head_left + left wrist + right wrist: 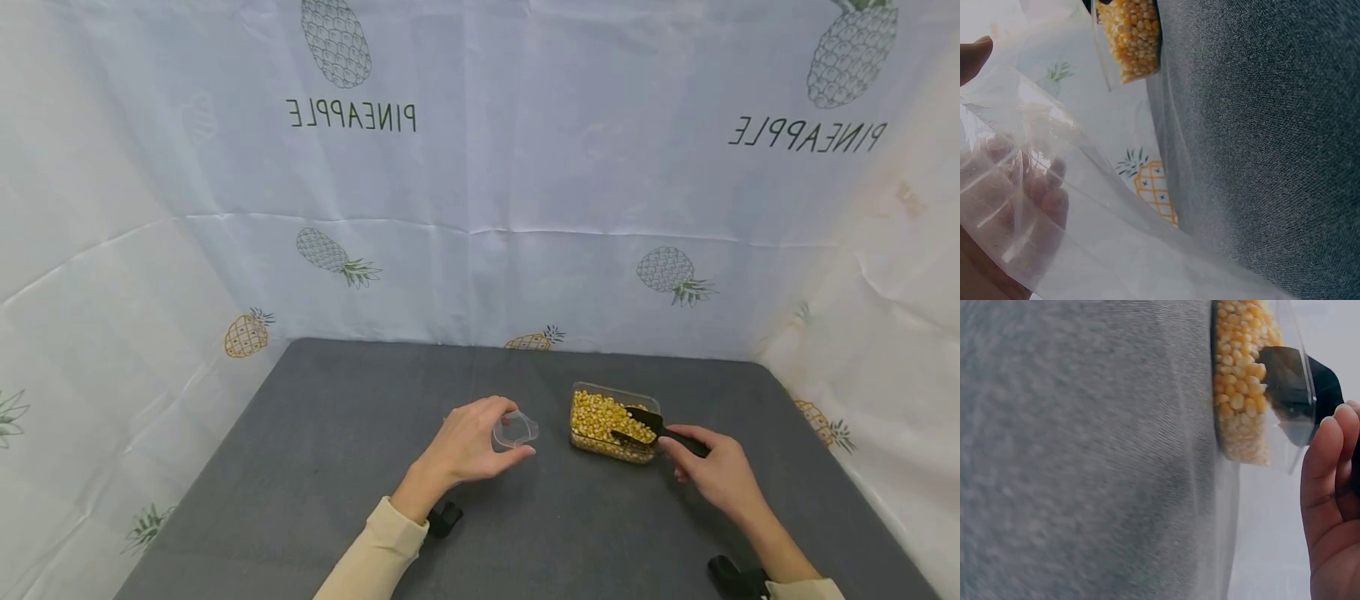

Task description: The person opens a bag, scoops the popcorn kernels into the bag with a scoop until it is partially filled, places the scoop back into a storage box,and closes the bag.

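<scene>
Holding a small clear plastic cup (515, 430) in my left hand (468, 442), I have my fingers and thumb curled round it just above the desk (315, 467); in the left wrist view the cup's transparent wall fills the frame with my fingertips (1044, 187) showing through it. My right hand (712, 471) pinches the handle of a black scoop (654, 424), whose bowl lies in the yellow corn kernels (596, 415). Those kernels fill a clear rectangular container (611, 454) that stands on the desk between my hands, nearer the right one and a little apart from the cup. In the right wrist view the scoop's dark bowl sits against the container's wall, with my fingers (1325, 487) just beside it.

The desk is covered in a dark grey, slightly fuzzy fabric. Around it on three sides hangs a pale, creased cloth (480, 208) printed with pineapples and the word PINEAPPLE in mirrored lettering. Both my sleeves are cream-coloured, and a black strap shows at each wrist.
</scene>
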A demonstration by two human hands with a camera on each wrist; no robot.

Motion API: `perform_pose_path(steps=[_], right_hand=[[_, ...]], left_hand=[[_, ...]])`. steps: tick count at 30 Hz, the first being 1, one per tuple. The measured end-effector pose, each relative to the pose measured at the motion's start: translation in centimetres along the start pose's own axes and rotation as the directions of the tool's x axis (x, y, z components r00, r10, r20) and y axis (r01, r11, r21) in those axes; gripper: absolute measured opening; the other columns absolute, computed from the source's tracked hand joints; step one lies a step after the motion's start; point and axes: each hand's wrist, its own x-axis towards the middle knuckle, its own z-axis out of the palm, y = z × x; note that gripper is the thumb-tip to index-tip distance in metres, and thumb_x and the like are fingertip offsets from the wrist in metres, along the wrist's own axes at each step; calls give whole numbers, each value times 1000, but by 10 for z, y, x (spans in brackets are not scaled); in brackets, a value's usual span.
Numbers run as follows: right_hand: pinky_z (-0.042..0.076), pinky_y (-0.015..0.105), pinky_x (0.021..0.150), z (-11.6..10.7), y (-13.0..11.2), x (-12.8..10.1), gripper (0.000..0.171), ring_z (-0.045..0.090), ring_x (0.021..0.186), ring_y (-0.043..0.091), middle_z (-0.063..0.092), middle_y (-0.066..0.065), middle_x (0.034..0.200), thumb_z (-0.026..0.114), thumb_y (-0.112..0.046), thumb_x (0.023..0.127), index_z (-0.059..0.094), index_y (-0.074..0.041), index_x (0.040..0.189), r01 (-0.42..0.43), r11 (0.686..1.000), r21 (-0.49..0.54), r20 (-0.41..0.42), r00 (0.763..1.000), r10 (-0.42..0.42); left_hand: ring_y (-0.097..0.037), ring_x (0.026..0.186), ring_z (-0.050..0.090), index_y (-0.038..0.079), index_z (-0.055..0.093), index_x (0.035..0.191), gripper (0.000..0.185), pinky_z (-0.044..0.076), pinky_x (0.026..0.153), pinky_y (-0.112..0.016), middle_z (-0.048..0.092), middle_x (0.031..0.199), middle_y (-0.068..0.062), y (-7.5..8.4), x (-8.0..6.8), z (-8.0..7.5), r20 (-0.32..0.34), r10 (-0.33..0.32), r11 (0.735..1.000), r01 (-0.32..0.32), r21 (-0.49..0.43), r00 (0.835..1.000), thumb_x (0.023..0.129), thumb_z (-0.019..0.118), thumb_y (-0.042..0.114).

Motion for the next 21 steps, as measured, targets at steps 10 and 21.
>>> perform_pose_path(steps=[10, 21], right_hand=[[48, 32, 54, -7, -2, -4, 47, 66, 60, 18, 70, 11, 75, 68, -31, 100, 63, 2, 132, 49, 998, 34, -35, 998, -48], [47, 34, 53, -9, 1, -4, 40, 64, 60, 17, 66, 7, 71, 69, -23, 100, 64, 3, 130, 87, 990, 109, -73, 994, -79]], left_hand=[[-10, 80, 61, 11, 66, 119, 50, 51, 66, -28, 66, 96, 3, 2, -1, 0, 10, -20, 1000, 20, 7, 1000, 88, 75, 50], [-11, 82, 62, 11, 65, 123, 55, 51, 66, -29, 66, 99, 3, 2, 0, 0, 30, -50, 999, 49, 12, 998, 88, 75, 52]])
